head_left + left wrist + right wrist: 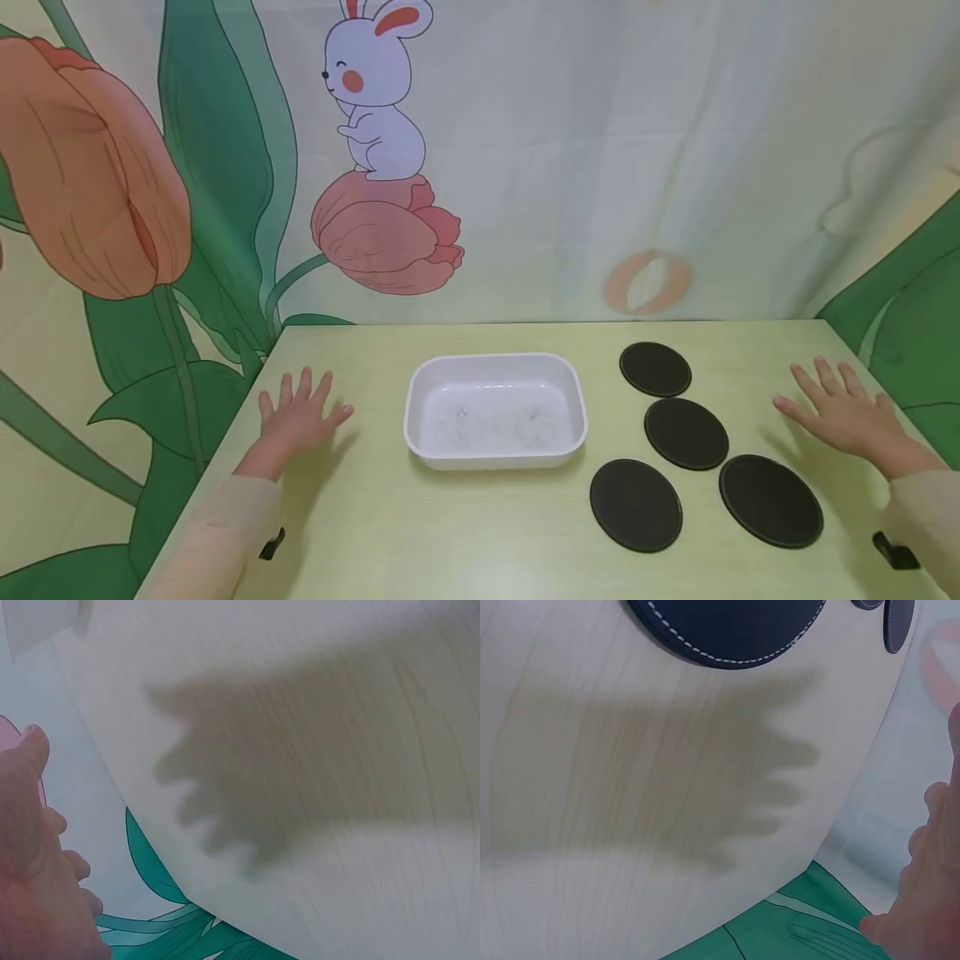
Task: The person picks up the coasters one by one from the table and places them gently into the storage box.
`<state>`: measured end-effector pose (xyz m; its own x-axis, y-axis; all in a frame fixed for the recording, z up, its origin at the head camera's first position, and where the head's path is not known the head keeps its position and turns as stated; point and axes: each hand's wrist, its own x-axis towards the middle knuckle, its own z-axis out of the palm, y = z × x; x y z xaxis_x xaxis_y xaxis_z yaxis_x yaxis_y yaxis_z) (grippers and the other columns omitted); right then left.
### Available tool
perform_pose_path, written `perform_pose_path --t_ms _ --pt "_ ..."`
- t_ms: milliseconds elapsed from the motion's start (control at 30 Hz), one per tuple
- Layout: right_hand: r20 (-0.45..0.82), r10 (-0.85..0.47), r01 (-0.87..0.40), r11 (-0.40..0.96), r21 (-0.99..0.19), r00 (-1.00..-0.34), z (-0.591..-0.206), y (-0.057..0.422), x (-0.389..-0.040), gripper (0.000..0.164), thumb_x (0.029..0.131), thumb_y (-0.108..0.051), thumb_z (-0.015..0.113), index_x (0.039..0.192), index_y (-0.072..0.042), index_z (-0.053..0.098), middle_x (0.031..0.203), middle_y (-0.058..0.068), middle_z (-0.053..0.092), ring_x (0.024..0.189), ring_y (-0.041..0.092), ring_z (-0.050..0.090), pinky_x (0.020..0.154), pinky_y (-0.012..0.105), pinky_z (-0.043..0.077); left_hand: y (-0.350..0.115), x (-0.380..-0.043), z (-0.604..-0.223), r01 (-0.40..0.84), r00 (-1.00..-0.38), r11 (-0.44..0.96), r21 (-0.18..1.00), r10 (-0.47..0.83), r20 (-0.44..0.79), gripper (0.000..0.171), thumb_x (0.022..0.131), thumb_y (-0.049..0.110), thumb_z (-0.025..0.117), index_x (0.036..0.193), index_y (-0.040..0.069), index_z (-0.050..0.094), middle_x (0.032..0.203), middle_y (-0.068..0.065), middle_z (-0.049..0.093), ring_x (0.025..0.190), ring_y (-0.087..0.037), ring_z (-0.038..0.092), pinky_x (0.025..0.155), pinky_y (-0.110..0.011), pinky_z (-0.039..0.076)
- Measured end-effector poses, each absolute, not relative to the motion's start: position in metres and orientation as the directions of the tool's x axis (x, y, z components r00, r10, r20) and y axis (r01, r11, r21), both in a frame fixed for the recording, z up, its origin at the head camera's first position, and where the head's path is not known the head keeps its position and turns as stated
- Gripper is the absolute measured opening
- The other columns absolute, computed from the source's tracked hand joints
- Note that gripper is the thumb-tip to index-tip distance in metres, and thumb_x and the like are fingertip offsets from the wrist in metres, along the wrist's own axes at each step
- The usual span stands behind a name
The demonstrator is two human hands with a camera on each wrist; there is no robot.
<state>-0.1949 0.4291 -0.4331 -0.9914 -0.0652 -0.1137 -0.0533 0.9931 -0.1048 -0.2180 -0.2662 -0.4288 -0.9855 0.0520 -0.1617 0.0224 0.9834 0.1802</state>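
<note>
Plainly, the white tray (496, 462) lies between left fingers (303, 388) and right fingers (829, 380).

Head and closer wrist views share the table (450, 533).

No text, label, brand, number or sign can be read in any view.

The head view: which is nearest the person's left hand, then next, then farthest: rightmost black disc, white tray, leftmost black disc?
1. White tray, right of the left hand.
2. Leftmost black disc, right of the tray.
3. Rightmost black disc, near the right hand.
</note>
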Motion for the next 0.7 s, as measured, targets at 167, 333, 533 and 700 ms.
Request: perform_pose_path --t_ms 167,333,533,700 --pt "-0.096 -0.074 -0.066 0.994 -0.083 -0.993 -0.429 0.428 -0.191 0.081 0.086 -0.06 0.031 0.141 -0.014 -0.007 0.143 0.025 -0.012 0.127 0.046 -0.018 0.083 0.074 0.004 -0.26 -0.217 -0.426 0.045 -0.988 0.981 0.188 0.07 -0.134 0.082 0.083 0.063 0.034 0.141 0.008 0.016 0.144 -0.026 0.003 0.129 -0.049 -0.006 0.094 -0.068 -0.01" --pt "-0.088 -0.095 -0.088 0.994 -0.07 -0.992 -0.422 0.422 -0.186 0.079 0.087 -0.06 0.03 0.142 -0.016 -0.006 0.143 0.024 -0.011 0.128 0.045 -0.018 0.082 0.075 0.006 -0.249 -0.215 -0.423 0.067 -0.989 0.978 0.2 0.091 -0.116 0.085 0.081 0.068 0.031 0.141 0.01 0.015 0.145 -0.024 0.003 0.13 -0.047 -0.007 0.095 -0.068 -0.01" --pt "-0.025 -0.149 -0.146 0.986 -0.077 -0.989 -0.418 0.411 -0.177 0.079 0.086 -0.056 0.038 0.142 -0.018 -0.003 0.145 0.021 -0.008 0.13 0.042 -0.015 0.081 0.075 0.011 -0.235 -0.215 -0.419 0.101 -0.984 0.971 0.217 0.129 -0.121 0.08 0.084 0.057 0.042 0.141 0.01 0.015 0.146 -0.023 0.004 0.131 -0.045 -0.002 0.096 -0.068 -0.004" --pt "0.062 -0.232 -0.237 0.968 -0.085 -0.971 -0.417 0.401 -0.171 0.083 0.083 -0.048 0.052 0.143 -0.014 0.006 0.146 0.021 0.001 0.13 0.047 0.003 0.073 0.073 0.026 -0.223 -0.217 -0.42 0.157 -0.98 0.941 0.301 0.186 -0.069 0.076 0.084 0.047 0.05 0.141 0.01 0.017 0.145 -0.023 0.007 0.131 -0.045 0.005 0.097 -0.067 0.005"
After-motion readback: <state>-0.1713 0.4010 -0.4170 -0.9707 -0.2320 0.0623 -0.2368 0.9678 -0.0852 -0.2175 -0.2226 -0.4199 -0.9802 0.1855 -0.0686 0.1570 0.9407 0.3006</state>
